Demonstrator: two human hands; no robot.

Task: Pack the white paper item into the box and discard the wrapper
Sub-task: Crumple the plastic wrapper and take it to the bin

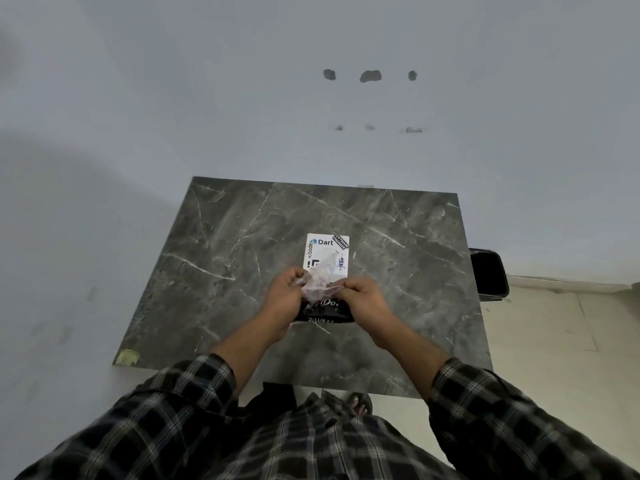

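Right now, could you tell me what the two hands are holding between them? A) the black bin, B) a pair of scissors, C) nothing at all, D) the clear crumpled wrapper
D: both the left hand and the right hand pinch the clear crumpled wrapper above the white sticker sheet on the marble table.

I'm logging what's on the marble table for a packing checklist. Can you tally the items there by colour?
White: 1, the white sticker sheet
Clear: 1, the crumpled wrapper, held by the left hand and right hand
Black: 1, the black packet beneath both hands
Total: 3
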